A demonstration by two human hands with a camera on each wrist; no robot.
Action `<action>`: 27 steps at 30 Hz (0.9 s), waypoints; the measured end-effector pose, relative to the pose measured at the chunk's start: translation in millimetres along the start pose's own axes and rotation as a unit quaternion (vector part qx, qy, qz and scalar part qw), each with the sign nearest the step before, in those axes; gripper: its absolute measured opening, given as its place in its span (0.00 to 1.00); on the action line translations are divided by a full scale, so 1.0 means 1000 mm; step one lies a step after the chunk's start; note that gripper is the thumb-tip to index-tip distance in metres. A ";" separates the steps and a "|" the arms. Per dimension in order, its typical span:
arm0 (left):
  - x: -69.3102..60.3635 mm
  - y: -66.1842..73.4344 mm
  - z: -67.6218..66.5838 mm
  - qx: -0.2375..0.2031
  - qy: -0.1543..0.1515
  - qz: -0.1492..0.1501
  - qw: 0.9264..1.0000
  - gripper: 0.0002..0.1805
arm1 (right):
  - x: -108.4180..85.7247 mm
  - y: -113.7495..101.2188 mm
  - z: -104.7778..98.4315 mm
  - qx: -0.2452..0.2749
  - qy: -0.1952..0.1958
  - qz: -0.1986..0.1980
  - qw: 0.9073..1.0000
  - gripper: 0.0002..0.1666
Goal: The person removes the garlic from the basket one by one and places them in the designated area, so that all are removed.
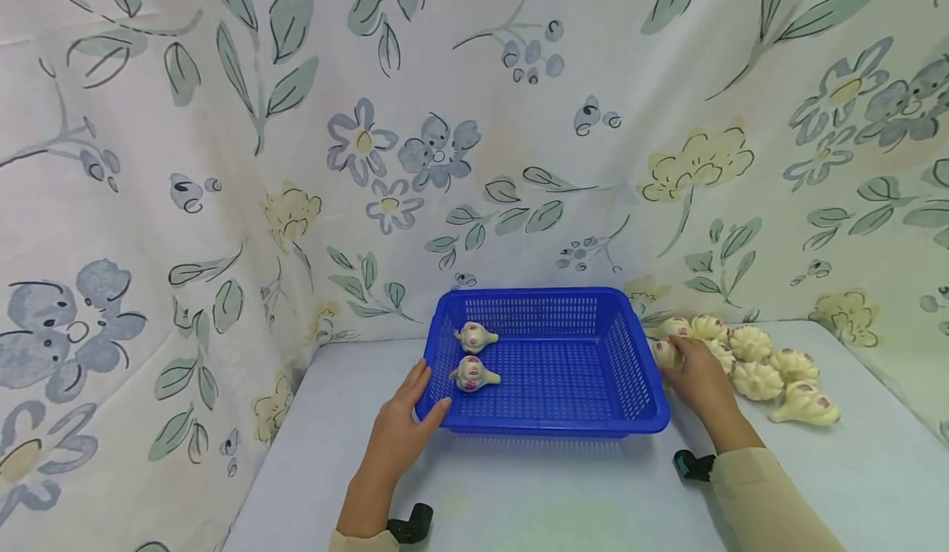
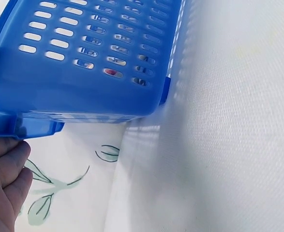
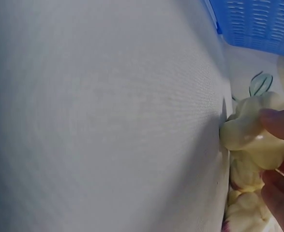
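Note:
A blue plastic basket [image 1: 544,433] with slotted walls stands on the table, two garlic bulbs [image 1: 474,373] lying inside at its left. My left hand [image 1: 401,428] holds the basket's near left corner, thumb by the front rim. In the left wrist view, its fingers [image 2: 8,162] lie against the rim's underside; the thumb is out of sight there. Just right of the basket, my right hand [image 1: 702,377] pinches a garlic bulb [image 3: 253,128] between thumb and fingers. More garlic bulbs [image 3: 250,212] sit close beside that hand, partly covered by it in the right wrist view.
Several garlic bulbs [image 1: 758,381] form a pile on the right of the white table [image 1: 549,494]; one bulb [image 1: 806,404] lies at its near right side. A floral cloth [image 1: 474,123] hangs behind the table, close to the basket's back rim.

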State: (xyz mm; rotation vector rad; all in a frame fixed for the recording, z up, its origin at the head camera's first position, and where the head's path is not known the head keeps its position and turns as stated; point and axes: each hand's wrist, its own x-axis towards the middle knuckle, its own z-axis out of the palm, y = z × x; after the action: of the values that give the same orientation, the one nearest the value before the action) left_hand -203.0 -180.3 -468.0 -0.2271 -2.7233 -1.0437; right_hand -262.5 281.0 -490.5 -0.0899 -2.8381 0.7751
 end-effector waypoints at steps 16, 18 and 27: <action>-0.001 -0.001 0.000 -0.002 0.004 0.001 1.000 0.39 | 0.001 -0.041 -0.059 0.025 0.052 -0.044 0.997 0.41; 0.000 -0.002 0.000 -0.002 0.002 0.000 1.000 0.40 | 0.002 -0.052 -0.071 0.027 0.068 -0.054 0.996 0.40; 0.001 -0.003 0.002 -0.001 0.004 0.003 1.000 0.41 | 0.001 -0.125 -0.097 0.072 0.119 -0.183 0.973 0.36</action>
State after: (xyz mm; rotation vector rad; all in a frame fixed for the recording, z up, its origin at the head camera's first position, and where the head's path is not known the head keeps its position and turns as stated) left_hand -204.6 -181.2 -471.5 -0.2318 -2.7128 -1.0433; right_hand -244.1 222.1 -345.1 0.3313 -2.4613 0.8176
